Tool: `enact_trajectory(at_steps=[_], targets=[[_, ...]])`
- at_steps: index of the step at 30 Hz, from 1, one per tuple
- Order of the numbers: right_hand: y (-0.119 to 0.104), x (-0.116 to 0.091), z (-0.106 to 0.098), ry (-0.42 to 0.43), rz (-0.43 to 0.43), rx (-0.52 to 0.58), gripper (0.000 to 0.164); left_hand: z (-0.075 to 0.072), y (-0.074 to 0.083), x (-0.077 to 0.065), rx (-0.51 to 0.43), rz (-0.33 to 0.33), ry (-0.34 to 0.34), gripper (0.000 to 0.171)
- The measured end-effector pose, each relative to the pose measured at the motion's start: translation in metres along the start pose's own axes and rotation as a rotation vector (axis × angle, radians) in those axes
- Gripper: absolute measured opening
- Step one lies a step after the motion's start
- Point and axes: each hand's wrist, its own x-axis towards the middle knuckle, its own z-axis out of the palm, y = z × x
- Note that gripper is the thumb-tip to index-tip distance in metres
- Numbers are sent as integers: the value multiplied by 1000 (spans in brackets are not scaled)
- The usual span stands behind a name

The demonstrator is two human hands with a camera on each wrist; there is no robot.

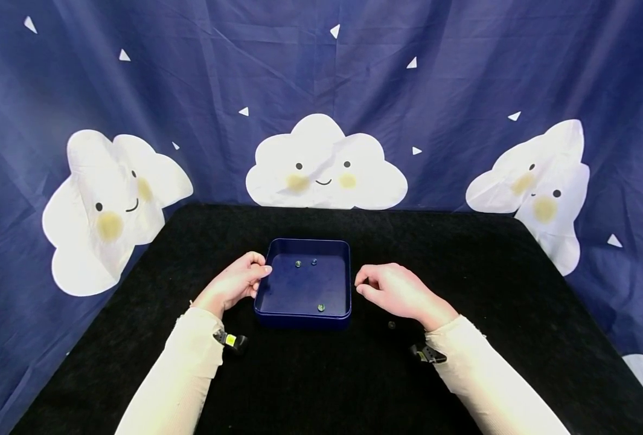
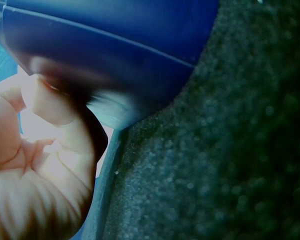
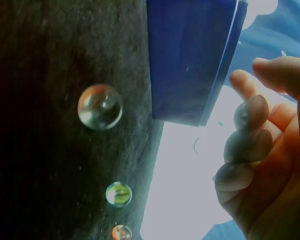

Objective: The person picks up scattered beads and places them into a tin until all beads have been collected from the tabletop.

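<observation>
A shallow square blue box [image 1: 302, 316] sits on the black tabletop in the head view, with three small glass marbles [image 1: 321, 308] inside. My left hand [image 1: 238, 279] grips its left wall, thumb at the rim and fingers against the outer side; the left wrist view shows the box wall [image 2: 115, 55] above those fingers. Just off the right wall is my right hand [image 1: 394, 290], its fingers loosely bent, apart from the box. Nothing shows between that thumb and index finger in the right wrist view. A clear marble with orange [image 3: 100, 107] lies on the table near this hand.
Farther along the table in the right wrist view are a green-streaked marble [image 3: 119, 194] and an orange one [image 3: 122, 232]. Behind the black table [image 1: 435, 241] hangs a dark blue curtain [image 1: 299, 60] printed with white clouds.
</observation>
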Motion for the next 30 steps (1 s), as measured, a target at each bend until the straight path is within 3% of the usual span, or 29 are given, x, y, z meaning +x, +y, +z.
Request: enact_trajectory(at_steps=[15,22,30], targets=[[35,-11,-15,15,139,-5,6,1,1,0,3,-6,-6,24],[54,-21,-24,-32,275,83,16,0,-2,1,0,-3,-11,24],[68,-27,-17,-86,190,-37,8,-1,-2,2,0,5,-25,25]])
